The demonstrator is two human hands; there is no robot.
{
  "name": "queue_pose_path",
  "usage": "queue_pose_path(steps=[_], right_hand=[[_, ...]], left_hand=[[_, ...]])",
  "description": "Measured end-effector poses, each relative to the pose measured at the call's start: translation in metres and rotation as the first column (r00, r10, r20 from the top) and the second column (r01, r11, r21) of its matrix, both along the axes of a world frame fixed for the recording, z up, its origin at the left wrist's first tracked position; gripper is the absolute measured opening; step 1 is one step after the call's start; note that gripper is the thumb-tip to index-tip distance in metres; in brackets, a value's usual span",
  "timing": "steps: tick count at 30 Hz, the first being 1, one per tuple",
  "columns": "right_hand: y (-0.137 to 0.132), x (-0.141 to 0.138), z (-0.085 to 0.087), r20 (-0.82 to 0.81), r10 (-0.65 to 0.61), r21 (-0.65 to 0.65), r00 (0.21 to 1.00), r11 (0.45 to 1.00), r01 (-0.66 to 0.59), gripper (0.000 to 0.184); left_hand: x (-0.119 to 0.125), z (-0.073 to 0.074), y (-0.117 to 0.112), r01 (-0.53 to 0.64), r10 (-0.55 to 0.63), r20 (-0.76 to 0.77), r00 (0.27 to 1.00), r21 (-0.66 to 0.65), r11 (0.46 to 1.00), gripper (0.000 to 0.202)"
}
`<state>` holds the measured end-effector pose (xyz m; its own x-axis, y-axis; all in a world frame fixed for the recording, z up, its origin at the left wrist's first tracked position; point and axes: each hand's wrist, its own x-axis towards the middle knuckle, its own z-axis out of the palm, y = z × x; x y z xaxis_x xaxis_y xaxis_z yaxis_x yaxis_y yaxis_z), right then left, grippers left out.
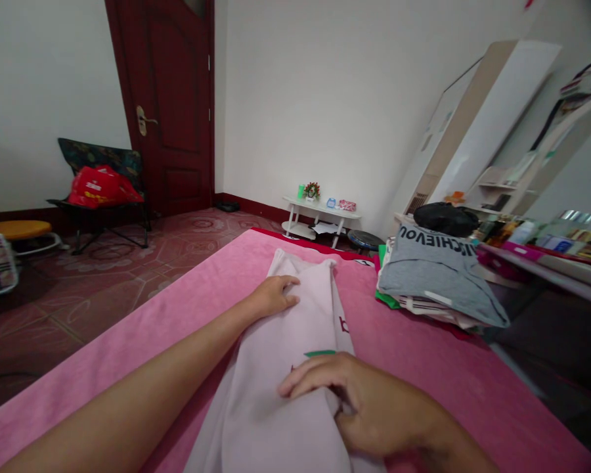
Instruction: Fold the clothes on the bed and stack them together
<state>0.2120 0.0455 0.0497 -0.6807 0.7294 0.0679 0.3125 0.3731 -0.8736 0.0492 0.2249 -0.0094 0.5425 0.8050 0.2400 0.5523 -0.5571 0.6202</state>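
Observation:
A pale, folded shirt point(280, 368) with dark red lettering and a green printed patch lies lengthwise on a pink blanket point(177, 315). My left hand point(274, 295) rests on its left edge near the far end, fingers and thumb apart on the cloth. Nearer to me, my right hand point(374, 401) reaches in from the right. Its fingers lie over the top of the shirt and its thumb sits at the right-hand fold, with cloth between them. Part of the right thumb is hidden by the fabric.
A stack of folded clothes point(433, 276) stands at the right of the bed, a black item point(446, 218) on top. Beyond it is a dressing table point(561, 259) with bottles. A low white table point(320, 209), a chair with a red bag point(103, 187) and a yellow stool point(20, 229) stand further off.

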Motion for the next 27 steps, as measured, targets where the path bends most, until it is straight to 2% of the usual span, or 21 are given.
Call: queue_pose_path(steps=[1, 2, 4, 5, 7, 8, 9, 10, 11, 13, 16, 18, 22, 27], right_hand=[[0.006, 0.009, 0.003, -0.023, 0.034, -0.074, 0.999, 0.997, -0.036, 0.034], [0.015, 0.018, 0.006, -0.070, 0.013, -0.122, 0.997, 0.992, -0.021, 0.032], [0.039, 0.034, 0.007, -0.149, -0.175, -0.103, 0.973, 0.982, 0.161, 0.026], [0.054, 0.040, 0.006, -0.174, -0.303, -0.024, 0.937, 0.953, 0.303, 0.025], [0.085, 0.047, 0.000, -0.175, -0.501, 0.230, 0.848, 0.816, 0.530, 0.026], [0.101, 0.048, -0.005, -0.133, -0.545, 0.375, 0.828, 0.745, 0.551, 0.028], [0.116, 0.049, -0.012, -0.059, -0.558, 0.510, 0.828, 0.696, 0.506, 0.031], [0.130, 0.049, -0.020, 0.039, -0.557, 0.613, 0.830, 0.669, 0.420, 0.034], [0.144, 0.050, -0.030, 0.146, -0.559, 0.671, 0.816, 0.662, 0.333, 0.038], [0.170, 0.055, -0.054, 0.324, -0.589, 0.665, 0.740, 0.698, 0.265, 0.046], [0.199, 0.063, -0.088, 0.447, -0.661, 0.555, 0.603, 0.734, 0.393, 0.055], [0.208, 0.066, -0.101, 0.475, -0.679, 0.517, 0.560, 0.730, 0.446, 0.057], [0.204, 0.064, -0.104, 0.489, -0.695, 0.490, 0.527, 0.719, 0.493, 0.059], [0.169, 0.065, -0.101, 0.495, -0.669, 0.433, 0.554, 0.743, 0.510, 0.058]], left_hand=[[0.001, -0.002, -0.001, -0.040, 0.040, -0.017, 0.999, 0.010, 0.999, 0.049], [0.002, -0.004, -0.003, -0.075, 0.075, -0.027, 0.997, 0.027, 0.997, 0.047], [0.005, -0.006, -0.008, -0.121, 0.124, -0.024, 0.992, 0.103, 0.987, 0.042], [0.007, -0.007, -0.011, -0.129, 0.134, -0.015, 0.991, 0.169, 0.977, 0.039], [0.011, -0.007, -0.018, -0.106, 0.112, -0.001, 0.994, 0.330, 0.938, 0.033], [0.013, -0.007, -0.020, -0.072, 0.082, -0.007, 0.997, 0.401, 0.913, 0.031], [0.015, -0.007, -0.022, -0.024, 0.039, -0.025, 0.999, 0.450, 0.893, 0.031], [0.016, -0.007, -0.023, 0.030, -0.008, -0.049, 0.999, 0.471, 0.882, 0.033], [0.017, -0.008, -0.023, 0.081, -0.052, -0.075, 0.996, 0.463, 0.883, 0.035], [0.017, -0.012, -0.021, 0.151, -0.112, -0.119, 0.986, 0.397, 0.905, 0.041], [0.012, -0.017, -0.017, 0.214, -0.170, -0.177, 0.969, 0.272, 0.938, 0.059], [0.008, -0.018, -0.014, 0.251, -0.212, -0.204, 0.956, 0.192, 0.949, 0.070], [0.005, -0.018, -0.011, 0.272, -0.245, -0.224, 0.943, 0.097, 0.957, 0.074], [0.007, -0.015, -0.016, 0.272, -0.238, -0.287, 0.928, 0.084, 0.959, 0.071]])
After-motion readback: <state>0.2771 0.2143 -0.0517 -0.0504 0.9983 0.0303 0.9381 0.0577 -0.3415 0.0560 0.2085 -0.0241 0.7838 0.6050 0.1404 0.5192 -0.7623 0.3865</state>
